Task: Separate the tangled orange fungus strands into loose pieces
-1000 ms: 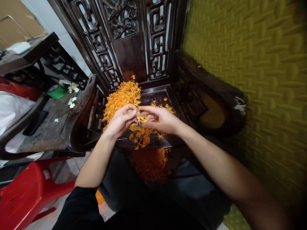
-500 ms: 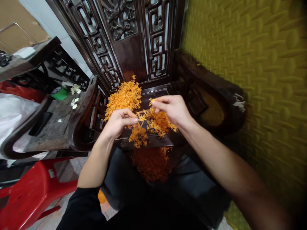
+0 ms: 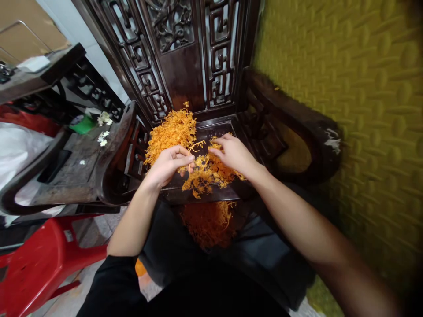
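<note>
My left hand (image 3: pixel 168 165) is closed, thumb against fingers, on a thin orange branching sprig (image 3: pixel 196 146) whose bare stems point up and right. Below those fingers hangs an orange frilly clump (image 3: pixel 198 179); whether it is joined to the sprig I cannot tell. My right hand (image 3: pixel 233 153) is over the right-hand orange pile (image 3: pixel 223 169), thumb and fingers apart, with nothing seen between them. Behind my left hand, a larger orange heap (image 3: pixel 173 132) rests on the dark wooden seat (image 3: pixel 211 127).
More orange sprigs (image 3: pixel 209 224) lie low between my knees. A carved wooden chair back (image 3: pixel 185 81) rises behind the seat. Yellow padded wall (image 3: pixel 333 70) stands on the right. At left are a side table (image 3: pixel 79 176), white blossoms (image 3: pixel 104 136), green tape (image 3: pixel 82 124) and a red plastic chair (image 3: pixel 46 259).
My right hand has opened from its pinch and lowered slightly toward the right pile. The clump under my left hand has shifted right and up, and bare stems now show above those fingers.
</note>
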A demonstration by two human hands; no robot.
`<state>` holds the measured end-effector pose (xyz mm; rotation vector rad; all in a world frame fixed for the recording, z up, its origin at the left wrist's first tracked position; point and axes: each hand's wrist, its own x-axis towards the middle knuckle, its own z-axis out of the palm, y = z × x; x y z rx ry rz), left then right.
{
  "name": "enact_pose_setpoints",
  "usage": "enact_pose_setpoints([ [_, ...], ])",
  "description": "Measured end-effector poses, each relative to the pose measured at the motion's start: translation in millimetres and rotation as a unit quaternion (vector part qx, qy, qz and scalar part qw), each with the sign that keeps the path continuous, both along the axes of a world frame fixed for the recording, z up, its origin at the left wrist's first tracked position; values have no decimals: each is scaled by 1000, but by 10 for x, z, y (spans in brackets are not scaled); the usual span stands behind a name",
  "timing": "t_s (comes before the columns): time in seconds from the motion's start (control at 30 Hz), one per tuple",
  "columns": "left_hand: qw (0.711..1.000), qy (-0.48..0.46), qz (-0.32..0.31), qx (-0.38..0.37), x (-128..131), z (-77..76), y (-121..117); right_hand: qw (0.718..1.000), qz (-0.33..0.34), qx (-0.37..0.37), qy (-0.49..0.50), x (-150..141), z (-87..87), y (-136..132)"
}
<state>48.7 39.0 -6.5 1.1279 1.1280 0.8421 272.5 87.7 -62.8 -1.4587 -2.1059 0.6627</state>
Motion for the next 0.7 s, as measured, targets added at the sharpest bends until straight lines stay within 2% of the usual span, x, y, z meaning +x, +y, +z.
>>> enact_pose_setpoints([
  [0.03,1000,-2,-1,7,14,-13,-3,996,50,-4,74,-55,66,-61],
  [0.1,1000,-4,3,25,33,-29,-7,967,146,-70,196,-158,188,-172],
  [0.13,999,-2,7,31,31,-27,-10,953,166,-104,232,-188,234,-209],
  [0.2,999,3,25,35,-12,4,-18,946,133,-117,270,-170,281,-219],
  [0.3,996,-9,85,35,-151,97,-36,957,-35,-37,285,61,216,-68],
  [0.37,991,-29,123,38,-237,146,-48,966,-126,9,226,233,79,79],
  [0.4,991,-36,127,32,-262,155,-53,976,-139,3,169,286,-8,143],
  [0.47,993,-44,109,0,-269,144,-61,992,-99,-74,31,296,-180,222],
  [0.53,994,-47,90,-36,-241,109,-66,988,-35,-116,-94,202,-280,219],
  [0.57,994,-49,90,-47,-222,91,-69,988,-21,-89,-124,135,-284,186],
  [0.6,993,-51,98,-53,-204,74,-71,991,-22,-29,-126,64,-252,133],
  [0.67,990,-55,121,-51,-170,47,-74,989,-35,132,-62,-82,-104,-24],
  [0.7,988,-61,135,-44,-154,36,-75,978,-19,205,-22,-160,-9,-120],
])
